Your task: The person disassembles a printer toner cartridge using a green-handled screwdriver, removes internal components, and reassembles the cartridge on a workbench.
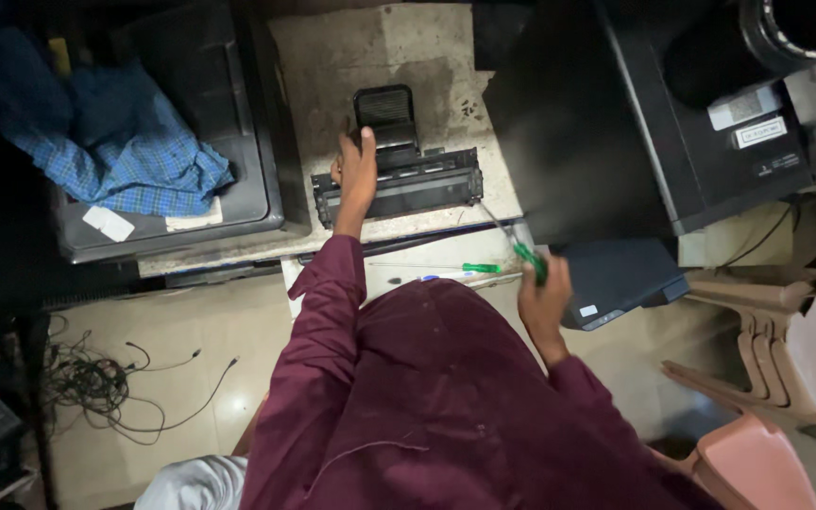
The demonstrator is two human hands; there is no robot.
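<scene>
From the head view, I see my left hand resting on a black toner cartridge that lies on the worn work surface. Its fingers are spread narrow over the cartridge's left end, pressing rather than gripping; how far they curl round the far edge I cannot tell. My right hand is closed round a green-handled screwdriver, held near the body, well apart from the cartridge.

The cartridge's long axis runs left to right under my left fingers, tilted slightly, with its right end a little farther from me. A black flap part stands up beyond the fingertips.

I judge the risk is slippage: with only the left end pinned, the free right end could pivot when the screwdriver tip pushes on it. The shaft points up and left towards that end, blurred, so a slip could jab the cartridge. A second green screwdriver lies just left of my right fingers and could roll off.
</scene>
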